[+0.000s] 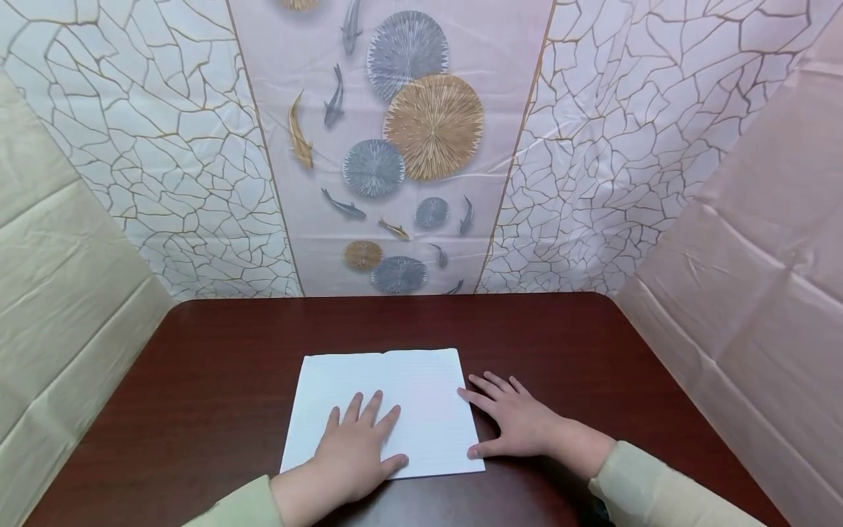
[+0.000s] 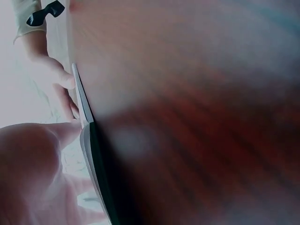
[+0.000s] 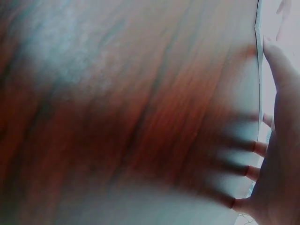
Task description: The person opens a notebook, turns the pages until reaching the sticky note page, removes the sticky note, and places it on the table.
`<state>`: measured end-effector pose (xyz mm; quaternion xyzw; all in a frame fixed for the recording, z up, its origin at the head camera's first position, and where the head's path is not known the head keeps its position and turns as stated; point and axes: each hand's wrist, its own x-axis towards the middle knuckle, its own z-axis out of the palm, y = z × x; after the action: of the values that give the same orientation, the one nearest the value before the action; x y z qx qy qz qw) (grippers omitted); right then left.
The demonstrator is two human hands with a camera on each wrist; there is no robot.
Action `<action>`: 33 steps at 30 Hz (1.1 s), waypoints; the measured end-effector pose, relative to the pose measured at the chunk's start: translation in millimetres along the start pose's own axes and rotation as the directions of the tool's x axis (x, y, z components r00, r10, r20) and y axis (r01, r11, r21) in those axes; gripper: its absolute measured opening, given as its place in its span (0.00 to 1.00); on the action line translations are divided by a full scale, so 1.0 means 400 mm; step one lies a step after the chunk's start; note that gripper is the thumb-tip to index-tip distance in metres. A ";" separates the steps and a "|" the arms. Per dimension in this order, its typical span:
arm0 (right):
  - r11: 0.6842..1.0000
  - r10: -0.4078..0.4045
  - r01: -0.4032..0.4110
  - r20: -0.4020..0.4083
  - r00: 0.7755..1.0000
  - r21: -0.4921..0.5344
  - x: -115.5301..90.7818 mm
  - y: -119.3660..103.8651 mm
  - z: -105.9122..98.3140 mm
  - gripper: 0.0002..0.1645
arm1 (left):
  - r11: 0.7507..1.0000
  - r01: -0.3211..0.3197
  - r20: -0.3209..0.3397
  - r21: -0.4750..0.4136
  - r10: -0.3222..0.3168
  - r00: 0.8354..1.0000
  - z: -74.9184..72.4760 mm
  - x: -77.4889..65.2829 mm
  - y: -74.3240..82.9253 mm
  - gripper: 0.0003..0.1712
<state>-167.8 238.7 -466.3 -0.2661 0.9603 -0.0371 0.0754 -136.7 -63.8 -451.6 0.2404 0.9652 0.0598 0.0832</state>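
An open notebook [image 1: 428,410] with pale ruled pages lies flat on the dark red-brown table. Across its left page rests my left hand [image 1: 352,454], fingers spread and straight, the thumb reaching onto the right page. My right hand [image 1: 520,423] is at the notebook's right edge, its thumb and index fingertip touching the page border and the other fingers spread over the table. From the side, the left wrist view shows the notebook's thin edge [image 2: 85,105] with a dark cover beneath, beside the left hand [image 2: 33,164]. In the right wrist view the right hand [image 3: 286,140] has its fingers extended.
The glossy wooden table [image 1: 217,380] has rounded far corners. Behind it hangs a patterned cloth [image 1: 395,219] with fish and round leaf shapes. Beige fabric walls [image 1: 53,256] stand on both sides. A dark strap piece [image 2: 45,13] is on the right sleeve.
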 end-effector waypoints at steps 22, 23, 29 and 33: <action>1.000 -0.021 0.021 0.007 1.000 0.009 -0.001 0.002 0.001 0.62 | 0.997 0.045 0.086 -0.070 -0.039 0.996 0.000 0.004 0.001 0.44; 1.000 -0.023 0.023 0.013 1.000 0.009 -0.001 0.002 0.000 0.62 | 0.997 0.045 0.086 -0.070 -0.039 0.996 -0.001 0.003 0.002 0.44; 1.000 -0.031 0.031 0.024 0.999 0.005 -0.002 0.004 -0.003 0.64 | 0.997 0.044 0.079 -0.062 -0.039 0.996 -0.002 0.003 0.003 0.44; 1.000 -0.031 0.031 0.015 0.999 0.004 -0.002 0.003 -0.002 0.64 | 0.997 0.043 0.078 -0.057 -0.039 0.996 -0.002 0.004 0.003 0.44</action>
<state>-168.0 240.2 -465.6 -0.2810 0.9554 -0.0384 0.0824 -137.7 -62.1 -450.9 0.2202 0.9639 0.0769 0.1287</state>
